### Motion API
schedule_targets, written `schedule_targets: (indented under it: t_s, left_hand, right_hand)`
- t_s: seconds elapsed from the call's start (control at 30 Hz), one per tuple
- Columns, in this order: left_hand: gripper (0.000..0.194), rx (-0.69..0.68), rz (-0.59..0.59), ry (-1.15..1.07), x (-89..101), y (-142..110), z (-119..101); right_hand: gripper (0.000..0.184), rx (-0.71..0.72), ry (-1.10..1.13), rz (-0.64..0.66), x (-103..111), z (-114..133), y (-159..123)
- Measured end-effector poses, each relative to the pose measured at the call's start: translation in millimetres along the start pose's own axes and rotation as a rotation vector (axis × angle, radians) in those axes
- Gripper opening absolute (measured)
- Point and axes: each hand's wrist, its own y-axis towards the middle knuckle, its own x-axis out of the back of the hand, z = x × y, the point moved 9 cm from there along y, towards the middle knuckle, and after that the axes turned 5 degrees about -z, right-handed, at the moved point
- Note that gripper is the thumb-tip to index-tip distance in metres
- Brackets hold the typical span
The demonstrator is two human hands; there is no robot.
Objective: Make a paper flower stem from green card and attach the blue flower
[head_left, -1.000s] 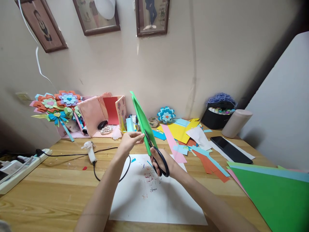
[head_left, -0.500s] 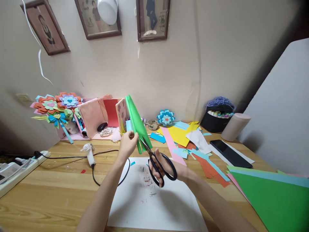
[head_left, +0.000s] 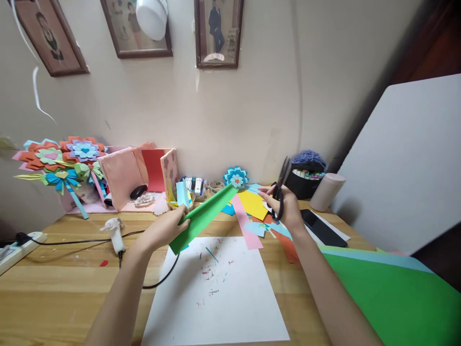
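A folded strip of green paper (head_left: 207, 215) is pinched at its near left end by my left hand (head_left: 172, 225), and slants up to the right over the white sheet's far edge. My right hand (head_left: 286, 204) has black-handled scissors (head_left: 278, 192) in it, blades pointing up and apart from the paper. Some of its fingers stretch out to the left past the handles. Below both hands lies a large white sheet (head_left: 230, 298) with small coloured marks on it.
Paper scraps, among them a yellow piece (head_left: 253, 204) and a pink strip (head_left: 247, 226), lie at the back. A phone (head_left: 323, 228) and green sheets (head_left: 389, 293) are on the right. A glue gun (head_left: 115, 235), its cord and a pink box (head_left: 122, 173) stand left.
The scissors have left the green paper and moved right and up with my right hand. My left hand has tilted the paper from nearly upright to a low slant. The view has turned rightward.
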Motion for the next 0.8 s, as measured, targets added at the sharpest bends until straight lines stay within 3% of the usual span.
schedule_targets:
  t_s: [0.3,0.4,0.57,0.63,0.67,0.73,0.8]
  left_hand:
    - [0.021,-0.198,0.111,-0.037,-3.5,2,-22]
    - [0.021,-0.227,0.052,-0.066,6.9,3,-24]
    - [0.022,-0.246,-0.015,-0.117,16.8,3,-20]
    - [0.029,-0.249,-0.143,-0.12,27.9,3,-22]
    - [0.037,-0.244,-0.276,-0.125,38.9,3,-23]
    - [0.054,-0.192,-0.659,-0.165,67.0,-6,-22]
    - [0.057,-0.07,-1.029,-0.269,82.2,-25,-14]
  right_hand:
    - [0.03,0.055,-0.329,0.408,-44,-28,-16]
    - [0.027,0.01,-0.233,0.526,-53,-27,-23]
    - [0.028,-0.091,-0.048,0.86,-69,-20,-48]
    - [0.027,-0.054,-0.077,0.93,-71,-16,-54]
    - [0.026,-0.03,-0.099,0.943,-71,-15,-54]
    - [0.024,-0.005,-0.128,0.918,-68,-15,-51]
    - [0.024,-0.034,-0.111,0.821,-63,-17,-42]
